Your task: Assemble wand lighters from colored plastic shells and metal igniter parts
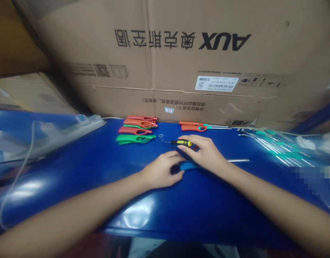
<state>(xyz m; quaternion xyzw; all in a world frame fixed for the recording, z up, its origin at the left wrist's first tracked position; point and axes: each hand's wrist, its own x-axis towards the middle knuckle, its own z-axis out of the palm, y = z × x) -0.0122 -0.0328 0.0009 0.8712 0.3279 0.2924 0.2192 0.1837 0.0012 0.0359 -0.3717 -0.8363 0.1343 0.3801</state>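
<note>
My right hand [205, 152] is closed round a small screwdriver [181, 143] with a black and yellow handle, its thin shaft pointing left over the blue table [181, 208]. My left hand [161, 171] curls its fingers on the end of a blue plastic handle [187, 165] lying under both hands; a metal rod [238, 161] sticks out of it to the right. A tiny white piece [161, 135] lies just beyond the screwdriver tip.
A pile of red and green plastic handles [136, 130] lies at the back left, a red tool with a metal rod [199, 126] at the back middle. Bagged green-handled rods [275, 147] are on the right, clear bags and a white cable [22, 168] on the left. A big cardboard box [181, 61] walls the back.
</note>
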